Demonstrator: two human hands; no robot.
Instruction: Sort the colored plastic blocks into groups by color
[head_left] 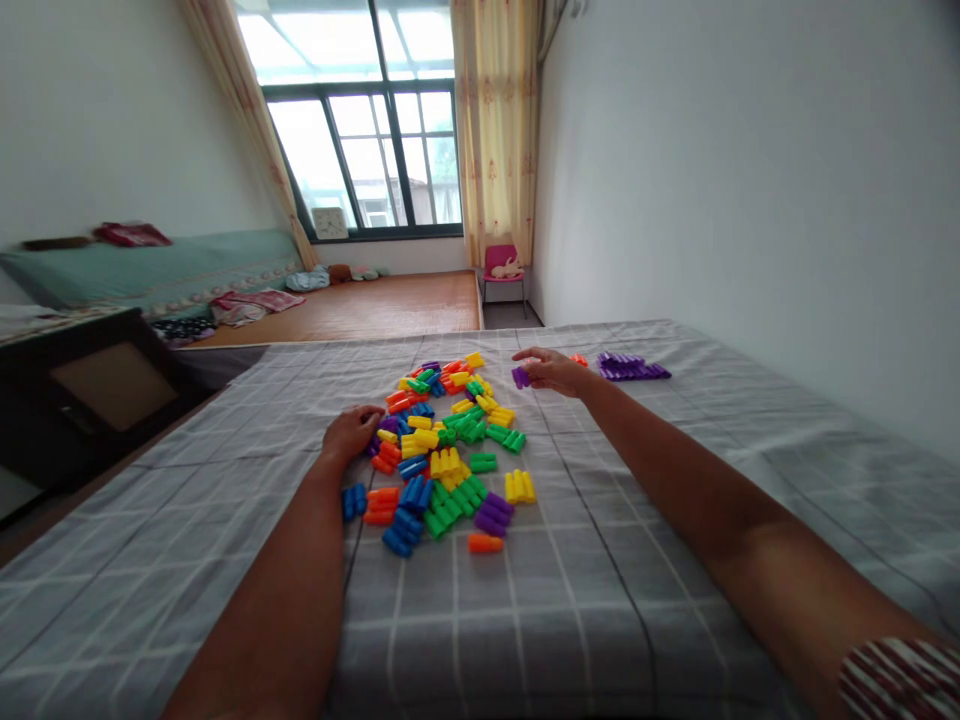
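Between the thumb and fingers of my right hand (553,372) is a small purple plastic building block (520,377), held just right of the pile. The index finger of that hand stretches out above the block. My left hand (351,434) is at the left edge of the pile, fingers curled together beside purple blocks (388,425). Its fingertips are partly hidden, so what they hold, if anything, is unclear. Yellow (445,463), green (454,505), blue (416,493) and orange blocks (382,497) lie loosely heaped between my hands.
Beyond my right wrist lies a joined row of purple blocks (630,367), with an orange block (579,359) near it. A grey checked cloth (600,620) covers the surface. Farther off are a bed (390,300), a pink chair (501,262) and a dark cabinet (97,400) at left.
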